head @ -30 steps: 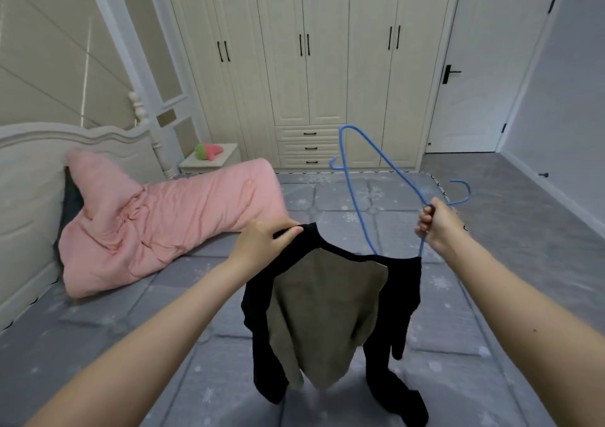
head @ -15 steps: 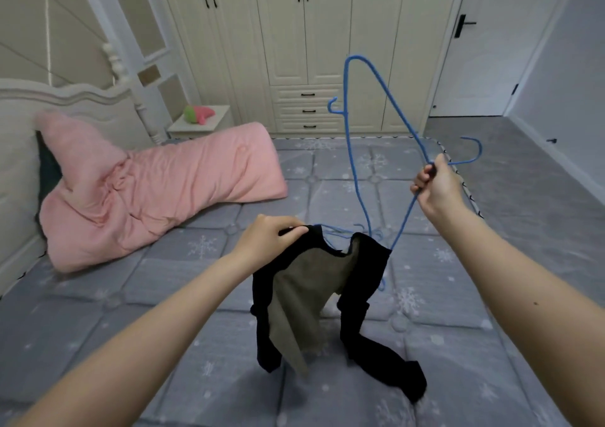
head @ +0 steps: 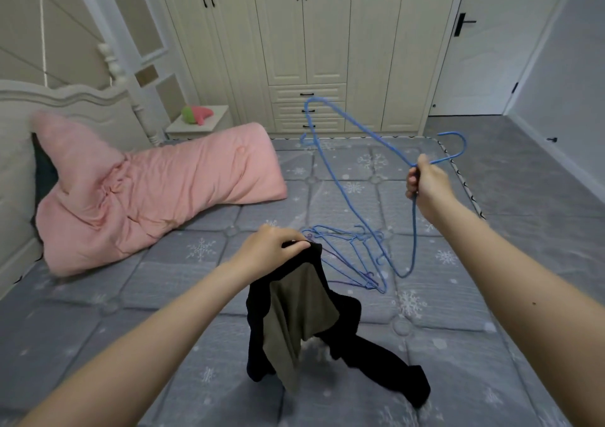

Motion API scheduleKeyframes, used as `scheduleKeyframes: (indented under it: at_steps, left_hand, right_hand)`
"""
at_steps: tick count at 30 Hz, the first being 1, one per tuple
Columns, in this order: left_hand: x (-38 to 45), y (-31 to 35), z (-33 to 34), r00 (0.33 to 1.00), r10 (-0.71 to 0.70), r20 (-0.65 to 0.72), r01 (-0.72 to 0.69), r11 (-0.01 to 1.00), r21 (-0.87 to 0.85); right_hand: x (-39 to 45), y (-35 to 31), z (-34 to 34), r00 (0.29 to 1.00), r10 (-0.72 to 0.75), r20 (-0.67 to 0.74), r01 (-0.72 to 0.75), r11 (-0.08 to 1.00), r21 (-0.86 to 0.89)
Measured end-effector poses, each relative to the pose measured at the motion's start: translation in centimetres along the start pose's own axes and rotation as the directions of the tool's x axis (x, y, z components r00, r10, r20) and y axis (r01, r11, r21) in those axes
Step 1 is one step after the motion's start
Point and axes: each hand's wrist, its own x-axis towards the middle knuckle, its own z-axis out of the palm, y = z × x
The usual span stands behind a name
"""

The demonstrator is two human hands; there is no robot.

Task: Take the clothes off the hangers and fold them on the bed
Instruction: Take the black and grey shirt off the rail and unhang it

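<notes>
Black clothing [head: 327, 335] with an olive-grey inner panel hangs from the left hand [head: 268, 251], whose fingers pinch its top edge above the bed [head: 137, 295]; the lower part trails down onto the grey quilted mattress, one dark sleeve or leg stretched out toward the right. The right hand [head: 425, 183] is raised well apart from the garment, fingers curled tight round the neck of a blue wire hanger [head: 355, 178], its hook sticking out past the hand to the right and its frame swinging free in the air, clear of the cloth. Between the two hands, a heap of empty blue hangers [head: 352, 256] lies on the mattress just behind the held garment. A pink duvet [head: 147, 191] is bundled at the left near the headboard [head: 65, 106]. Beyond the bed stand a cream wardrobe [head: 307, 34], a small nightstand [head: 196, 125] bearing a pink and green toy [head: 196, 114], and a white door [head: 474, 50].
</notes>
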Motion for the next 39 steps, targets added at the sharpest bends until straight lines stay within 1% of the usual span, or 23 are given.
scheduleKeyframes:
  at_steps: [2,4,6,10,12,15,18,20,22,23,25,27,30,31,33,35,36,37,39]
  left_hand:
    - [0.3,-0.3,0.5,1.0,-0.027,-0.014,0.026,1.0,-0.013]
    - [0.5,-1.0,1.4,0.999,-0.053,0.003,0.053,0.998,-0.045]
    - [0.5,-1.7,2.1,0.998,-0.065,0.015,0.066,0.996,-0.068]
    - [0.7,-2.9,3.3,0.995,-0.1,0.013,0.1,0.992,-0.071]
    - [1.0,-3.4,3.6,0.994,-0.113,0.013,0.113,0.991,-0.072]
    - [1.4,-4.3,3.9,0.992,-0.123,0.008,0.123,0.99,-0.071]
    - [1.9,-5.0,4.1,0.994,-0.112,0.001,0.111,0.989,-0.098]
    - [2.2,-5.3,4.1,0.994,-0.109,0.004,0.109,0.988,-0.111]
    - [2.4,-5.7,4.1,0.993,-0.116,0.008,0.116,0.986,-0.123]
    - [2.5,-5.8,4.2,0.993,-0.119,0.006,0.118,0.985,-0.128]
    - [2.6,-6.0,4.3,0.992,-0.125,0.006,0.124,0.983,-0.135]
    - [2.7,-6.0,4.3,0.991,-0.134,0.016,0.134,0.98,-0.149]
    - [2.9,-5.3,3.8,0.989,-0.149,0.008,0.148,0.978,-0.147]
    - [2.9,-5.0,3.5,0.989,-0.147,0.002,0.145,0.979,-0.144]
    - [3.1,-4.4,2.8,0.991,-0.136,-0.016,0.132,0.981,-0.145]
    - [3.1,-3.5,1.7,0.989,-0.14,-0.044,0.132,0.981,-0.14]
    - [3.0,-2.9,1.0,0.988,-0.138,-0.064,0.129,0.983,-0.13]
    - [2.9,-2.4,0.4,0.987,-0.135,-0.088,0.123,0.985,-0.122]
    - [2.7,-1.3,-1.0,0.98,-0.137,-0.143,0.119,0.985,-0.122]
  right_hand:
    - [0.1,1.9,0.4,0.999,0.043,0.023,-0.039,0.984,-0.173]
    - [0.5,4.3,0.6,0.992,0.113,0.057,-0.092,0.953,-0.289]
    - [0.7,6.8,0.7,0.982,0.164,0.091,-0.115,0.91,-0.398]
    - [1.0,11.0,1.0,0.971,0.187,0.147,-0.058,0.787,-0.614]
    - [1.9,12.7,1.6,0.97,0.198,0.139,-0.066,0.769,-0.636]
    - [3.2,13.7,3.2,0.963,0.237,0.129,-0.117,0.795,-0.595]
    - [5.3,14.1,4.0,0.949,0.308,0.071,-0.229,0.825,-0.516]
    - [6.5,14.8,3.8,0.953,0.302,-0.031,-0.263,0.773,-0.577]
    - [6.9,16.0,3.3,0.964,0.252,-0.091,-0.25,0.726,-0.641]
    - [6.7,16.5,3.3,0.968,0.238,-0.083,-0.233,0.72,-0.654]
    - [5.9,17.4,3.2,0.957,0.291,-0.005,-0.223,0.72,-0.657]
    - [4.8,17.4,3.3,0.916,0.376,0.138,-0.187,0.706,-0.683]
    - [3.1,16.7,4.0,0.845,0.4,0.355,-0.023,0.691,-0.723]
    - [2.2,16.1,4.5,0.808,0.402,0.43,0.034,0.697,-0.716]
    - [0.8,15.3,5.5,0.708,0.433,0.558,0.131,0.695,-0.707]
    - [-0.3,14.7,6.2,0.612,0.466,0.639,0.221,0.676,-0.704]
    - [-1.0,14.2,6.4,0.576,0.475,0.665,0.26,0.665,-0.7]
    - [-1.8,13.9,6.6,0.549,0.476,0.688,0.298,0.657,-0.692]
    - [-3.4,13.4,6.9,0.515,0.47,0.717,0.358,0.642,-0.678]
